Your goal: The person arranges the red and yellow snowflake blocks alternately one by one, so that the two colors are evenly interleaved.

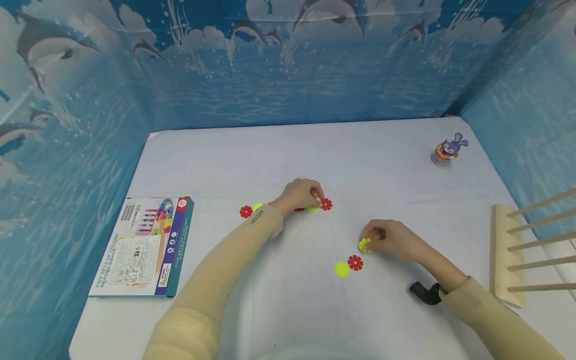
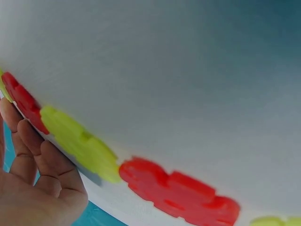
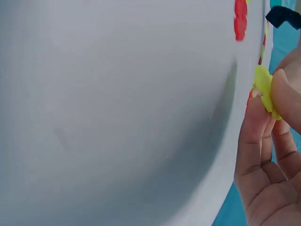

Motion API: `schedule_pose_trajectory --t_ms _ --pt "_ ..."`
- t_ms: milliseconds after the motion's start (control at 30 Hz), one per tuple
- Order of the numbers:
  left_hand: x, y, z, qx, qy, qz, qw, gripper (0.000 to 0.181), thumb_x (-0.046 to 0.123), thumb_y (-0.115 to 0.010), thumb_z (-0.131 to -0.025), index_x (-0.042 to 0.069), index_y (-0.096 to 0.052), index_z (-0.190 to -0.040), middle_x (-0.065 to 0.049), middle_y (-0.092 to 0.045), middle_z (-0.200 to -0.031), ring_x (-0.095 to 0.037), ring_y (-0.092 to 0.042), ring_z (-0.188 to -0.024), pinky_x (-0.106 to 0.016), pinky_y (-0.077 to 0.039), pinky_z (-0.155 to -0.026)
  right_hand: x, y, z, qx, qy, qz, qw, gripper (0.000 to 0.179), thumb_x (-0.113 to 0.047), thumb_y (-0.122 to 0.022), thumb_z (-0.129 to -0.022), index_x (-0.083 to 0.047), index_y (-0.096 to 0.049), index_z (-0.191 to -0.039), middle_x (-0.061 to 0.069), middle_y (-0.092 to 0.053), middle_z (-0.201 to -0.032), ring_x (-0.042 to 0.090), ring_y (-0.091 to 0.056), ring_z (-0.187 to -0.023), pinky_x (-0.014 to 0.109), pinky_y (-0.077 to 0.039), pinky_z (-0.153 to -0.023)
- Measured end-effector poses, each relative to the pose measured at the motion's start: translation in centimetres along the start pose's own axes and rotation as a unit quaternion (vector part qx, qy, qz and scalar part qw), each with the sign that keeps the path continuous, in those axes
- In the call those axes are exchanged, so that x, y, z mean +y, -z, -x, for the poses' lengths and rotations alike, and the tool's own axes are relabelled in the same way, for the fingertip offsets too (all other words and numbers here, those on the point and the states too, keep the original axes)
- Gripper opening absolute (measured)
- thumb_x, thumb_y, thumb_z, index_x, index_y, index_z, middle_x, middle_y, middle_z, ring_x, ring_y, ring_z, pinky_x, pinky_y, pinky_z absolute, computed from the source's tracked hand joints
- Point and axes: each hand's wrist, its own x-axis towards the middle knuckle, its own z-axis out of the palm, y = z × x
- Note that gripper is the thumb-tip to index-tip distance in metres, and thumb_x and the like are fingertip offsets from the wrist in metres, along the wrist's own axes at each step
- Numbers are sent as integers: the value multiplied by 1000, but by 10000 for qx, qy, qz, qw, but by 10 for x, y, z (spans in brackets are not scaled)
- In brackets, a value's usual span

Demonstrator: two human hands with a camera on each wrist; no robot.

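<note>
Blue drapes [image 1: 270, 95] printed with dolphins [image 1: 49, 47] and clouds [image 1: 211, 39] hang at nine, twelve and three o'clock around a white-clothed counter [image 1: 270, 160] under soft light.

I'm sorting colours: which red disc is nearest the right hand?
The red disc on the near side of the right hand, beside a yellow disc; other red discs lie in the far row.

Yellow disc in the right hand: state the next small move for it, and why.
Probably carry the yellow disc in the right hand over and lay it beside the red disc by the left hand: where visible, the row alternates red and yellow, ending in that red one.
</note>
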Motion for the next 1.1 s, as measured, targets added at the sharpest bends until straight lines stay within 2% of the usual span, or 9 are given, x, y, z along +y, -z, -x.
schedule_pose_trajectory --t_ms 200,433,633,1100 --pt "0 -1 0 -11 24 24 10000 10 24 -76 -87 22 -72 -96 8 -64 -92 -11 -55 -85 -26 -40 -78 -5 8 -27 489 245 -196 9983 17 -14 -76 -85 -8 -69 -100 3 -62 -86 18 -54 -81 22 -46 -69" --pt "1 0 1 -37 56 59 10000 10 23 -76 -86 22 -72 -96 7 -63 -91 -10 -54 -84 -24 -39 -75 -13 10 -63 839 -77 -458 9954 23 -17 -74 -88 -6 -68 -106 8 -65 -93 20 -58 -84 27 -48 -74" --pt "0 0 0 -51 20 101 9999 10 23 -76 -87 21 -71 -96 6 -62 -90 -11 -53 -82 -24 -39 -73 -20 10 -87 971 -238 -417 9941 24 -15 -73 -88 -4 -67 -108 10 -65 -95 21 -58 -85 27 -47 -74" --pt "-2 -1 -2 -78 3 57 10000 10 23 -75 -87 23 -72 -96 7 -61 -88 -10 -53 -79 -23 -39 -71 -27 8 -103 869 -519 -37 9949 20 -16 -72 -88 -4 -68 -104 8 -64 -89 19 -55 -80 28 -42 -71"
